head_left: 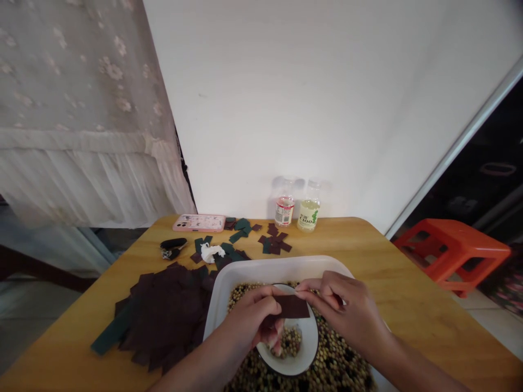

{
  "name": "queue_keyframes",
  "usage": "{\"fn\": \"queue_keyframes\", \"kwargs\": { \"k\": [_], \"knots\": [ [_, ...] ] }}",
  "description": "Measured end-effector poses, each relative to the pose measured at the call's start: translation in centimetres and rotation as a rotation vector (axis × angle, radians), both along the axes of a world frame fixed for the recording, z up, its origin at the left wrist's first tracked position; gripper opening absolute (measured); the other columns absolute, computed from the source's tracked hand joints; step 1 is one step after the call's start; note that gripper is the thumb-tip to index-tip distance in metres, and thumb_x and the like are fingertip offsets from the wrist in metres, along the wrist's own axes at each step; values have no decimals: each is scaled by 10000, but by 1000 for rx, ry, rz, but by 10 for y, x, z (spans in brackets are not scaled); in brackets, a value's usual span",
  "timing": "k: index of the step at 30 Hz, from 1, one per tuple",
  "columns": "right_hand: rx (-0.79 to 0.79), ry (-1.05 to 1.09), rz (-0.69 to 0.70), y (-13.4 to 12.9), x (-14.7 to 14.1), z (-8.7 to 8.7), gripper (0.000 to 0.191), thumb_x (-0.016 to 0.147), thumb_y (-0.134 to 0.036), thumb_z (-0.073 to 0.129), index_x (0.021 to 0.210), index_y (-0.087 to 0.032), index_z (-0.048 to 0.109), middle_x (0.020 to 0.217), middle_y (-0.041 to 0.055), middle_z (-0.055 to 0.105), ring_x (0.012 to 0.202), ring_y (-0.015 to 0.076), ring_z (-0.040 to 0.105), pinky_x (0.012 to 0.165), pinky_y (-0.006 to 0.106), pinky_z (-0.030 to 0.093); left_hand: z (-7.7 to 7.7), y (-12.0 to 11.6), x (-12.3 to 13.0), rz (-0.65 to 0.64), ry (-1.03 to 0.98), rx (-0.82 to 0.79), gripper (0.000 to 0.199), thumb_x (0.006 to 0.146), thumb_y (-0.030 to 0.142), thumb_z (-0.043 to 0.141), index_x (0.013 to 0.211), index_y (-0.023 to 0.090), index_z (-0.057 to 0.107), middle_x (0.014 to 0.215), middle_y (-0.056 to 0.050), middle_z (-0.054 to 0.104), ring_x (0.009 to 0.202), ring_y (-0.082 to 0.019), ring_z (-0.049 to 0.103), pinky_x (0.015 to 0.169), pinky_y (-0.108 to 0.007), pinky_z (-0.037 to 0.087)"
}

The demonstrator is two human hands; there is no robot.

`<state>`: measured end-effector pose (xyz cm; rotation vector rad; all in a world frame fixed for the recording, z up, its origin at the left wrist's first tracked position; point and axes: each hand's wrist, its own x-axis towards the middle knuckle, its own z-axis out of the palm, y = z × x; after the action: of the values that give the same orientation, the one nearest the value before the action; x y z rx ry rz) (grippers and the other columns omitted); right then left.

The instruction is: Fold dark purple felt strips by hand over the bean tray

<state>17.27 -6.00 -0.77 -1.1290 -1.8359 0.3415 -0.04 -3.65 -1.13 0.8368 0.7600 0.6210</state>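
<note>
The left hand (pixel 249 318) and right hand (pixel 347 310) are close together at the bottom center of the frame, both pinching a dark brown square (pixel 292 307) of thin sheet material. The square is held over a small white bowl (pixel 312 351) of mixed beans, which sits inside a white tray (pixel 269 269) filled with more loose beans (pixel 343 362).

Left of the tray, a large pile of dark brown and green squares (pixel 163 316) lies on the wooden worktop (pixel 408 310), and smaller scattered groups (pixel 273 239) lie farther up. A crumpled white tissue (pixel 212 252) rests among them, with a black key fob (pixel 173 247) just left of it. Along the far edge are a pink phone (pixel 199 222) and two plastic bottles (pixel 296 209). A sheer curtain (pixel 81 109) hangs at the upper left, and an orange stool (pixel 453 253) stands at the right.
</note>
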Motion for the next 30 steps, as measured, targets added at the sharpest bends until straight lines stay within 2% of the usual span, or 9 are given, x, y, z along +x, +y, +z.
{"fn": "queue_keyframes", "kwargs": {
  "k": [6, 11, 16, 23, 30],
  "knots": [
    [-15, 19, 12, -2, -2, 2, 415, 801, -207, 547, 517, -220, 244, 523, -13, 530, 691, 177, 671, 512, 214, 475, -4, 4, 0, 96, -23, -10, 101, 564, 194, 481, 652, 160, 517, 379, 53, 461, 285, -57, 349, 343, -202, 343],
    [-144, 57, 34, 0, -4, 6, 382, 780, -217, 558, 538, -223, 263, 569, 2, 579, 713, 196, 674, 542, 239, 490, -5, 5, 1, 68, -19, -6, 116, 559, 189, 471, 669, 165, 502, 387, 49, 475, 270, -67, 363, 329, -203, 326],
    [-153, 83, 121, -1, -3, 9, 362, 753, -206, 595, 541, -212, 303, 670, 10, 640, 717, 167, 663, 581, 251, 487, 0, 2, 0, 33, -4, -10, 168, 547, 201, 493, 710, 165, 509, 389, 56, 481, 279, -62, 370, 339, -201, 355],
    [-227, 119, 11, 0, 0, 4, 349, 753, -232, 595, 589, -221, 287, 686, 23, 674, 657, 166, 649, 493, 242, 431, -1, 2, -1, 59, -7, -17, 171, 541, 216, 498, 699, 155, 521, 376, 56, 479, 279, -56, 369, 332, -189, 358],
    [-225, 116, 29, 2, -1, 4, 297, 749, -212, 586, 623, -221, 317, 727, 21, 689, 615, 138, 632, 457, 218, 401, -1, 4, 0, 61, -5, 14, 153, 516, 245, 509, 643, 160, 509, 369, 54, 476, 266, -60, 370, 319, -195, 349]
  ]
}}
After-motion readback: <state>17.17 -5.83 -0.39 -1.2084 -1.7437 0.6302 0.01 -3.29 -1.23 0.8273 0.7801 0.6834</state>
